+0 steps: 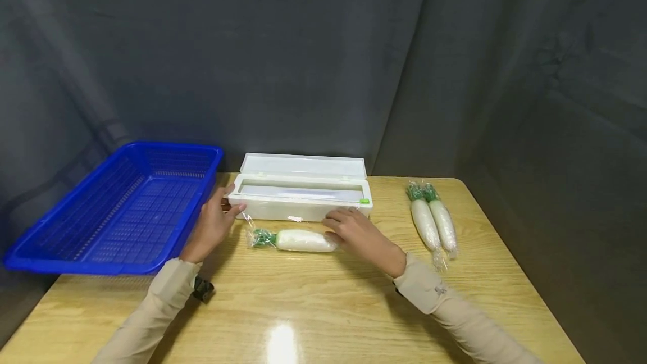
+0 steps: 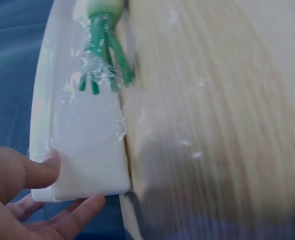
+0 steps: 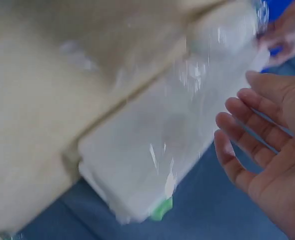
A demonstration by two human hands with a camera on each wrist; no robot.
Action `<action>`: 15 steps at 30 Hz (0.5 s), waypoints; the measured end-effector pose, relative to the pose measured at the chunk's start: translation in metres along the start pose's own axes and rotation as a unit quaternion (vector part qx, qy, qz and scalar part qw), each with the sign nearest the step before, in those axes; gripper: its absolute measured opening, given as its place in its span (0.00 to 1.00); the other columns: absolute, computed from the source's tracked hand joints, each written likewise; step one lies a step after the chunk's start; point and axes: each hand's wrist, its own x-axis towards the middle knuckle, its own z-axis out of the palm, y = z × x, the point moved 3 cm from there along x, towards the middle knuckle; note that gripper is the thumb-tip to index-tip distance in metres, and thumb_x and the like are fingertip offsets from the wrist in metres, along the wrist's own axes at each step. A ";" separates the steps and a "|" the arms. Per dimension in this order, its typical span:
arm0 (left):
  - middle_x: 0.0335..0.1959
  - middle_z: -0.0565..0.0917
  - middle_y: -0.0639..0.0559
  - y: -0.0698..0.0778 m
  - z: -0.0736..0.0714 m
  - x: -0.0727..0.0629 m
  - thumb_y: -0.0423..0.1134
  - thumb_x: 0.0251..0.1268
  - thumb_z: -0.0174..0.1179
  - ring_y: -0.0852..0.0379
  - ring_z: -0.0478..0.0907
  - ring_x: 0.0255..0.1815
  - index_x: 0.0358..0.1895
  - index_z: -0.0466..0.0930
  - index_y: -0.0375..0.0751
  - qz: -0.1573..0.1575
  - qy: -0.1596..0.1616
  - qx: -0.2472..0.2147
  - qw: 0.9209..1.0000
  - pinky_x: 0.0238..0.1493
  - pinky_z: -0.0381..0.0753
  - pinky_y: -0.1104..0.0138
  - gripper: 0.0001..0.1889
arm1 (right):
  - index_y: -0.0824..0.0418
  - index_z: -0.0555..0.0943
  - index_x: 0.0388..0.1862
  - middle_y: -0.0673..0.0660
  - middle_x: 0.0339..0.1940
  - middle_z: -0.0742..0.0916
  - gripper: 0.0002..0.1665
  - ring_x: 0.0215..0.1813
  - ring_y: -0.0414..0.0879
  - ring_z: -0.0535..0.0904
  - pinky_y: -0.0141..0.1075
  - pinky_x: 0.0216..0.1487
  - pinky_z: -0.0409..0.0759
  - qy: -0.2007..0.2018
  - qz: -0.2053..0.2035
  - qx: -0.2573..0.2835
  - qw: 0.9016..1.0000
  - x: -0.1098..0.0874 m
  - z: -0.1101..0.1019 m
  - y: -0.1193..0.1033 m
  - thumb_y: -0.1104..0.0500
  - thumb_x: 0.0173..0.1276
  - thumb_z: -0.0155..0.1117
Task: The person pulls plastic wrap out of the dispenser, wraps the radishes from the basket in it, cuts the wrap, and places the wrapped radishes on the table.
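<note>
A white cling film dispenser stands at the middle back of the table with its lid raised. My left hand grips its left end, the thumb on one face and the fingers round the end. In front of the dispenser lies a white radish with green stalks, clear film around it. My right hand is over the radish's right end, near the dispenser's front. Its fingers are loosely bent, with nothing seen between them in the right wrist view. Whether it touches the radish I cannot tell.
A blue plastic basket stands at the left of the table. Two film-wrapped radishes lie side by side at the right. Dark cloth hangs behind the wooden table.
</note>
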 end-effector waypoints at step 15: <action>0.63 0.77 0.20 0.015 -0.007 -0.007 0.37 0.77 0.63 0.26 0.79 0.61 0.78 0.61 0.26 -0.016 -0.036 0.042 0.998 0.59 0.79 0.37 0.34 | 0.62 0.79 0.46 0.53 0.42 0.82 0.18 0.44 0.46 0.78 0.37 0.49 0.81 -0.071 0.020 0.033 0.997 0.005 0.032 -0.030 0.57 0.66 0.79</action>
